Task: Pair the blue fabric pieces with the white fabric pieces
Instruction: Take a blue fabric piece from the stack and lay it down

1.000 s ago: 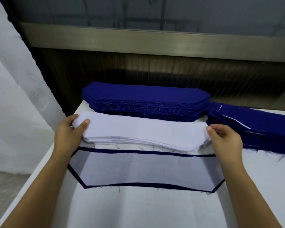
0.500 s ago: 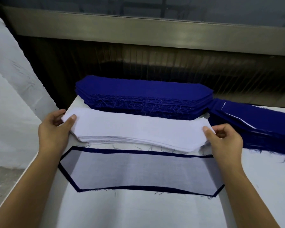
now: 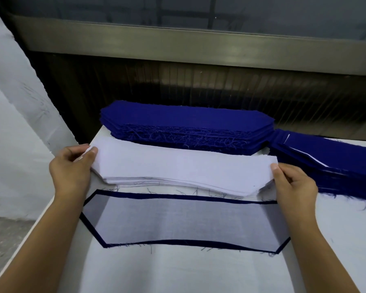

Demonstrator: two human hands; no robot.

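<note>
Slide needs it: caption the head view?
Left hand and right hand grip the white fabric stack by its ends; paired piece in front, blue stack behind.

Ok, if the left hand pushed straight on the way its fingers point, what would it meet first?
The left hand grips the left end of the white stack, so it would push that first. Beyond it, probably the frayed near side of the blue stack behind, though depth is hard to judge.
</note>
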